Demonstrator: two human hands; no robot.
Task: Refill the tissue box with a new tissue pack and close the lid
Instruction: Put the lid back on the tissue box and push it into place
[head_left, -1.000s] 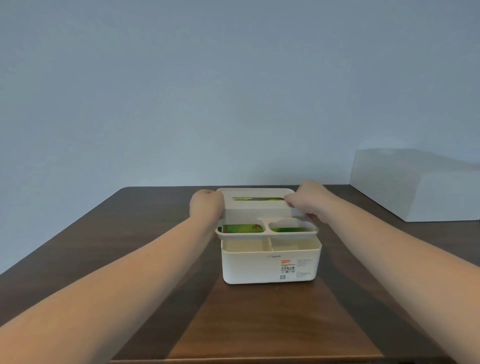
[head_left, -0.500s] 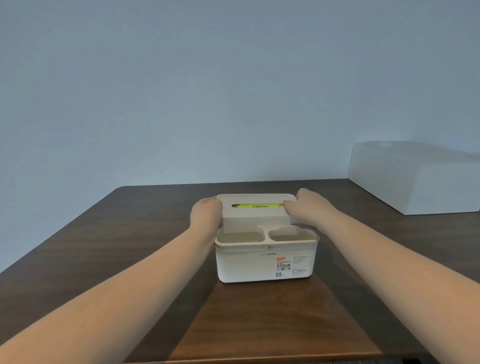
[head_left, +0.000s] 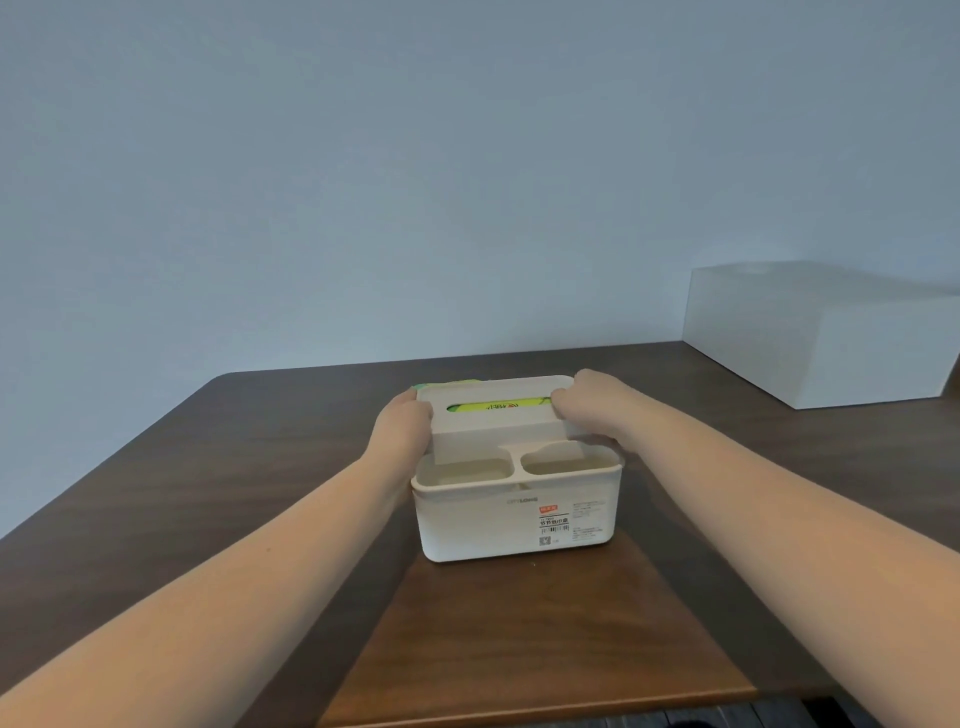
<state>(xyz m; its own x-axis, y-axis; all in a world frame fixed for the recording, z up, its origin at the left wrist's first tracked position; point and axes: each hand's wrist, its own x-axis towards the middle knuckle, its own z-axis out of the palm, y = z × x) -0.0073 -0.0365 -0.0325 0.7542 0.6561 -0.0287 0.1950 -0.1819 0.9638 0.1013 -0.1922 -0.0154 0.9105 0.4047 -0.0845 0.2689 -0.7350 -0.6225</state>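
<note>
At the centre of the frame, a white tissue box (head_left: 517, 512) stood on a dark wooden table (head_left: 218, 467). Both hands gripped its lid (head_left: 498, 415): the left hand (head_left: 402, 428) curled around the lid's left end, the right hand (head_left: 584, 402) closed over its right end. The green tissue pack (head_left: 493, 406) showed through the slot. The lid's far edge possibly sat proud, so the closing step seemed unfinished; next, press down evenly.

Both forearms bare to the frame edge; hands (head_left: 582, 402) ungloved, ringless.
</note>
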